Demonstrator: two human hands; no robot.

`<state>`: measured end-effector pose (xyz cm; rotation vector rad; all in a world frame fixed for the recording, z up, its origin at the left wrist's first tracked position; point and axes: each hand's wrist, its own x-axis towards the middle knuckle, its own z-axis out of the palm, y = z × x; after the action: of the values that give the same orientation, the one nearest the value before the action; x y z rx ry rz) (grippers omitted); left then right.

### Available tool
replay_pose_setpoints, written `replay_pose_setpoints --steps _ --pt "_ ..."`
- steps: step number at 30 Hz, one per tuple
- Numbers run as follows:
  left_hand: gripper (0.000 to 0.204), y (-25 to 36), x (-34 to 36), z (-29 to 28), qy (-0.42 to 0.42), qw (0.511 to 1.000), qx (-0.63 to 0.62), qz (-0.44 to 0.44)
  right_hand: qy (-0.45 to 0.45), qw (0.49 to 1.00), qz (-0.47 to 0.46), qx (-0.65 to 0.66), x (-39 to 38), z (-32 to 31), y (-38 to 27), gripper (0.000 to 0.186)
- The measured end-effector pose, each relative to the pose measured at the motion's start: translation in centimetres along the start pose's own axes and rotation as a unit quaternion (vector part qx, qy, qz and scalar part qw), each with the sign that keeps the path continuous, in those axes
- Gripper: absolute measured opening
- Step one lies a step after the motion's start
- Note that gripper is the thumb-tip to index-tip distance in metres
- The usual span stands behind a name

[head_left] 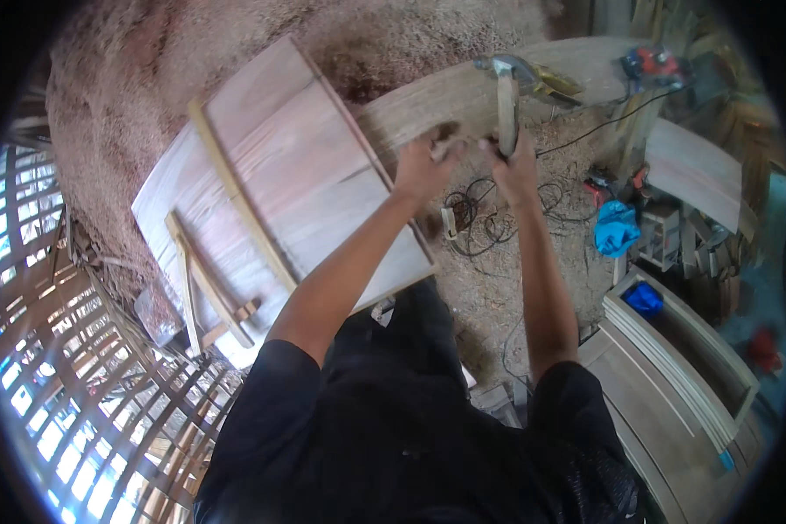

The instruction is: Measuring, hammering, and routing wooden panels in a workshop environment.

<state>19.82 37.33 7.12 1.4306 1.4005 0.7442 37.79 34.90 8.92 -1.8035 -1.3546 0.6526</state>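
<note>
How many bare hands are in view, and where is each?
2. The left hand is near the right edge of the large wooden panel; its grip is unclear. The right hand holds a hammer by its handle.

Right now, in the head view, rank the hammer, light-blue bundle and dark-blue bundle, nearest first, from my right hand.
1. Hammer: held in your right hand.
2. Light-blue bundle: to the right, lower in view.
3. Dark-blue bundle: farther right and lower.

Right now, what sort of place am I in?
Probably a woodworking shop: there's a hammer in your right hand, a large wooden panel, and what looks like heaped sawdust beyond it.
</note>
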Motion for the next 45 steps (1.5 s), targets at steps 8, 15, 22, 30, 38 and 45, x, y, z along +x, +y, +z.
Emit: replay_pose_setpoints --steps 8,15,22,30,38,45 --pt "0.089 -4.2 10.6 4.6 0.047 0.947 0.315 0.048 -0.067 0.988 -0.060 -0.124 9.4 1.8 7.0 0.044" --pt "0.102 -2.7 12.5 6.7 0.038 0.947 0.316 -0.048 -0.104 0.971 -0.118 -0.181 11.0 1.0 8.1 0.044" --pt "0.124 -3.6 13.2 7.0 0.078 0.950 0.300 -0.035 0.032 0.995 -0.013 -0.093 5.5 -3.9 6.4 0.039" --pt "0.130 -5.5 13.3 7.4 0.081 0.949 0.304 0.000 0.051 0.997 0.056 -0.033 -1.3 -6.9 6.8 0.034" --pt "0.129 -4.4 12.9 6.8 0.051 0.950 0.309 -0.021 -0.074 0.988 0.031 -0.128 -1.9 -4.9 4.9 0.030" --pt "0.125 -3.6 12.5 6.8 0.059 0.951 0.304 -0.023 -0.083 0.984 0.003 -0.157 -0.6 -5.3 3.5 0.025"
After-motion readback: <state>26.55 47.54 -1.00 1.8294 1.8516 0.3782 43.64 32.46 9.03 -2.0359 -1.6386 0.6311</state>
